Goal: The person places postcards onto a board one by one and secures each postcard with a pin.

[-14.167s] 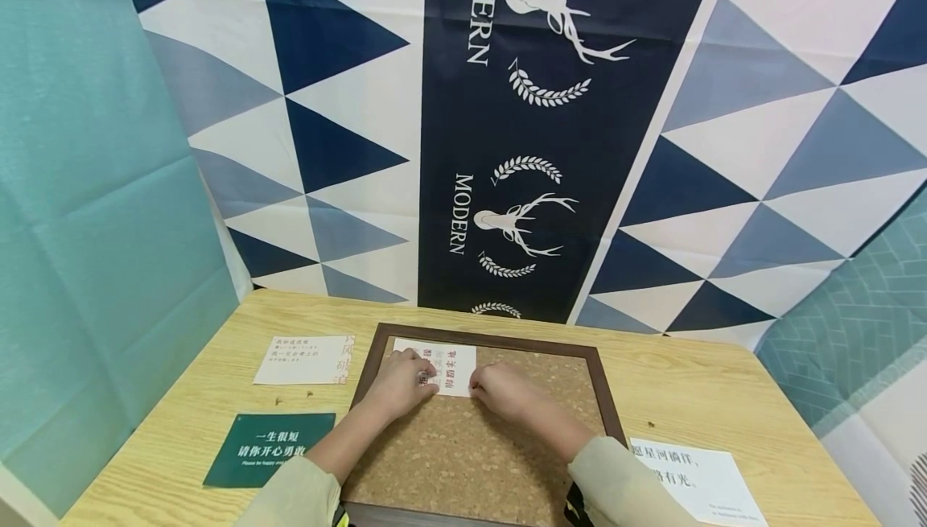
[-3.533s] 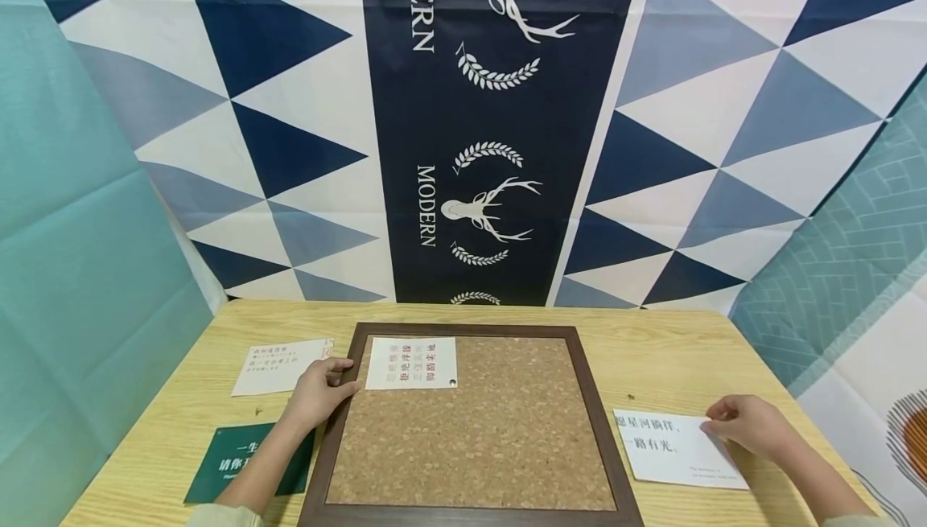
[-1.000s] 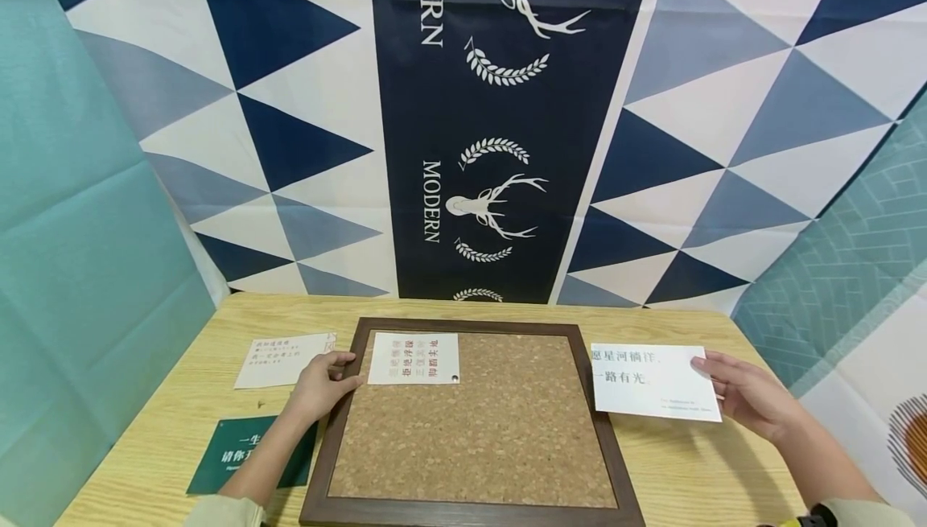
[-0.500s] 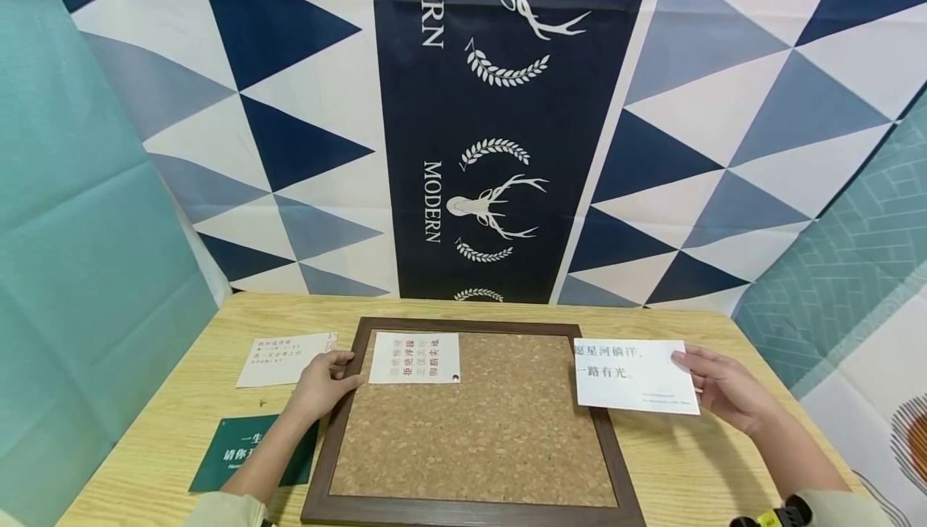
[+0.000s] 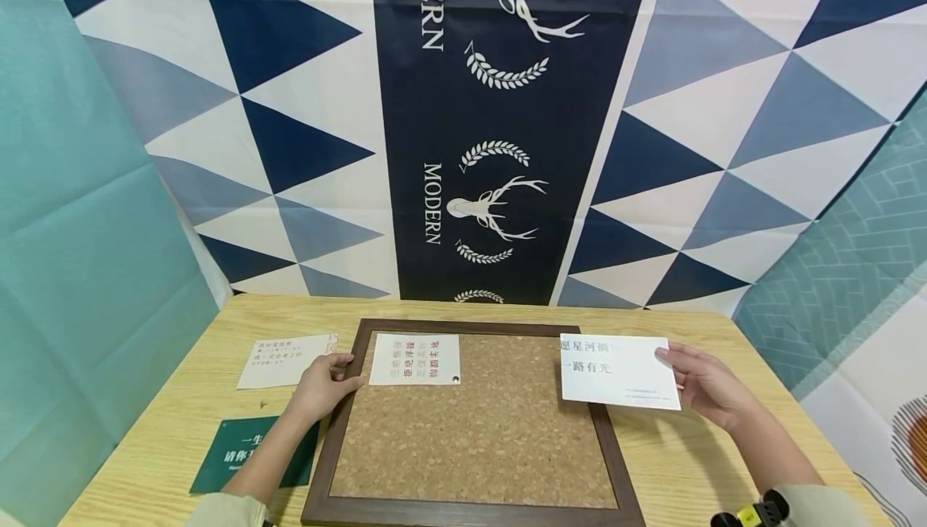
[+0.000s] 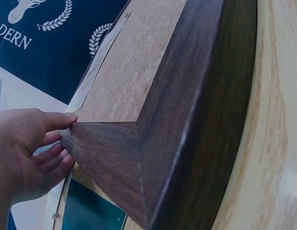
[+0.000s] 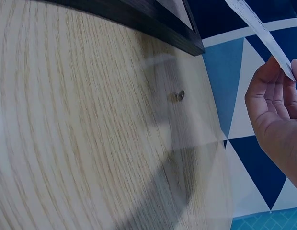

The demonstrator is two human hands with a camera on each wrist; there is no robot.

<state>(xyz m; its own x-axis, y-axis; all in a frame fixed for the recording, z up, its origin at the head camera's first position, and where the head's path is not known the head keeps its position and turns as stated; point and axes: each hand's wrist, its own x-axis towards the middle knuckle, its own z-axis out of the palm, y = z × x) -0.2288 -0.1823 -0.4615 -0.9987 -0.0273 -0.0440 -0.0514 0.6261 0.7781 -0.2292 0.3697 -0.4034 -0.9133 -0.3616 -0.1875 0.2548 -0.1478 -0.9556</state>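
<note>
A cork board [image 5: 471,442] with a dark brown frame lies on the table. My left hand [image 5: 326,382] grips its left frame edge; in the left wrist view the thumb [image 6: 62,120] lies on top and the other fingers curl by the side. My right hand [image 5: 706,382] pinches the right edge of a white card [image 5: 611,374] with dark lettering. That card is held up off the table and overlaps the board's right frame. At the board's upper left lies a white card [image 5: 414,360] with red and grey lettering, a small round pushpin [image 5: 455,380] at its lower right corner.
Left of the board lie a white card [image 5: 282,362] with red print and a dark green card [image 5: 239,463], partly behind my left forearm. Small pushpins sit on the wooden table [image 5: 166,422], one [image 7: 180,96] right of the board. A patterned cloth [image 5: 492,109] hangs behind.
My right hand took the lettered card off the table on the right, lifted it and carried it left to the board's edge. Earlier, both hands were at the pinned card; the left then moved to the frame.
</note>
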